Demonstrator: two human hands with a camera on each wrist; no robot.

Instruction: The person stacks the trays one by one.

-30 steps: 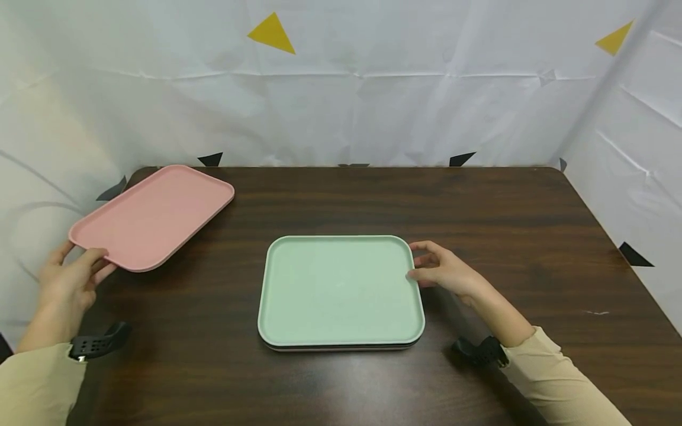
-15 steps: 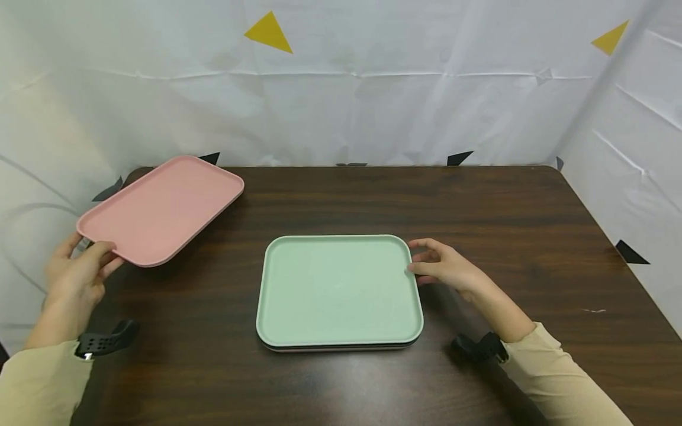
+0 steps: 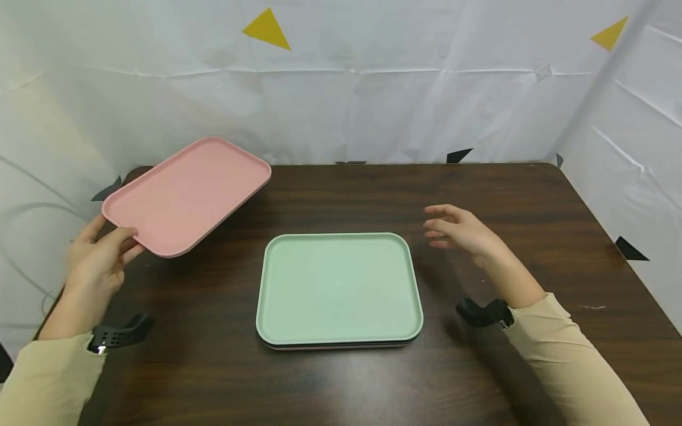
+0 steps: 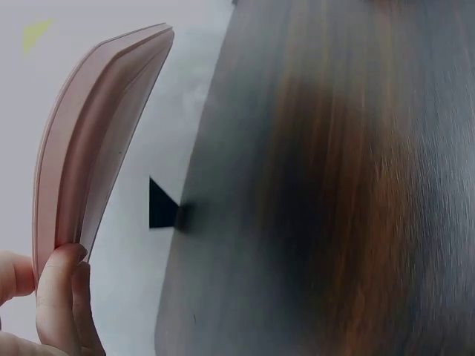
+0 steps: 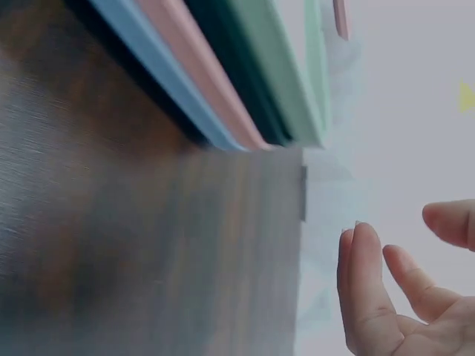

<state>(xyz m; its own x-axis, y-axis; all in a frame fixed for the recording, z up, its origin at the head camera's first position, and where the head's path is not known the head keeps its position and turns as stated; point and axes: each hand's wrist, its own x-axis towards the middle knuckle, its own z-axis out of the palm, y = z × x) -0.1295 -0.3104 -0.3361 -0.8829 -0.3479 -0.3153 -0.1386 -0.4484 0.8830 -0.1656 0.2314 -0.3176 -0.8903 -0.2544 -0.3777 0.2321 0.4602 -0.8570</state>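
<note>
My left hand (image 3: 98, 263) pinches the near left corner of a pink tray (image 3: 186, 195), thumb on top and fingers beneath. The tray is held up over the back left of the table, its shaded underside showing in the left wrist view. In front of me lies a stack of trays, a light green tray (image 3: 341, 290) on top. From the side, the right wrist view shows a dark green tray (image 5: 237, 67), a pink tray (image 5: 200, 67) and a blue tray (image 5: 167, 63) below it. My right hand (image 3: 463, 234), fingers loosely bent and holding nothing, hovers right of the stack.
The dark brown wooden table (image 3: 506, 207) reaches back to a white sheet (image 3: 373, 112) with yellow and black triangles on it. White sheeting also hangs along the left and right sides. Each wrist wears a black strap (image 3: 487, 312).
My left hand has carried the pink tray to the right and upward in the head view. My right hand has left the light green tray's right edge and moved up and back. The stack stays put.
</note>
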